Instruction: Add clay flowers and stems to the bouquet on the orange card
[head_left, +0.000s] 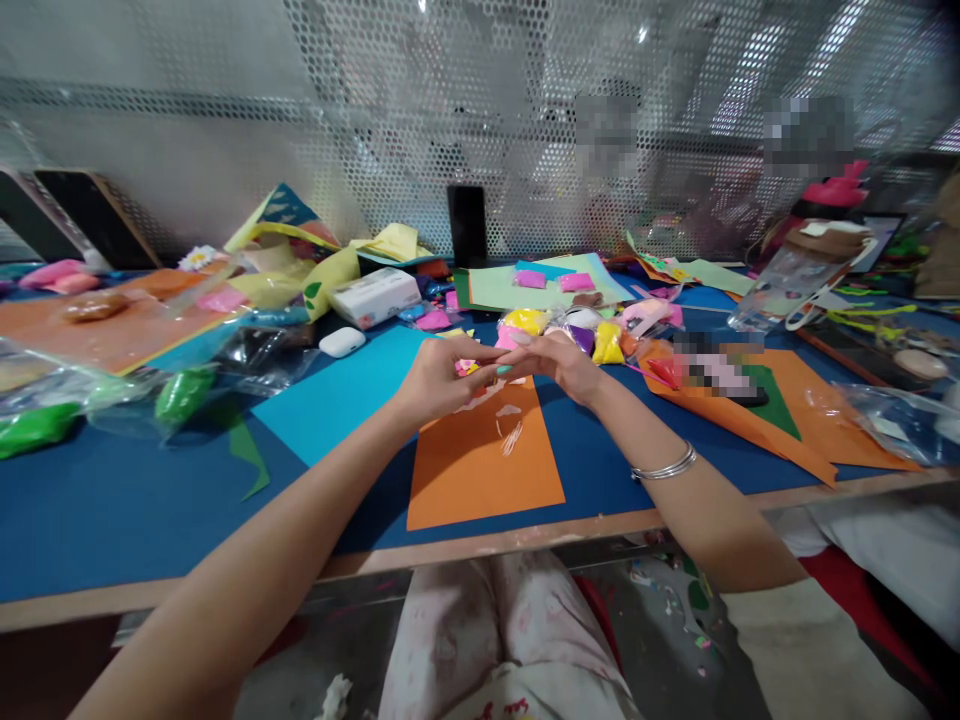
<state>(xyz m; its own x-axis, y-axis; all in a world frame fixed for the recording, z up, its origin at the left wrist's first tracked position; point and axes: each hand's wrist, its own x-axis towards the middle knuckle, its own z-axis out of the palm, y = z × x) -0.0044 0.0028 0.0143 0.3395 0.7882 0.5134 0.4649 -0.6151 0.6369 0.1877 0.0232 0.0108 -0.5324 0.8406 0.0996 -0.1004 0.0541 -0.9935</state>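
Over the far part of an orange sheet of paper, my left hand and my right hand meet at the fingertips. The fingers of both are drawn together; anything pinched between them is hidden or too small to name. A tiny teal spot shows at the fingertips, perhaps a nail. White clay-like strands form a small figure on the orange sheet. Small pink and yellow bits show beside my left fingers. Under my left forearm lies a blue sheet.
Bagged colored clay packets lie just behind my hands. A white earbud case and a tissue pack are to the left. A clear bottle stands at right. Behind the table rises a perforated metal panel, with a phone against it.
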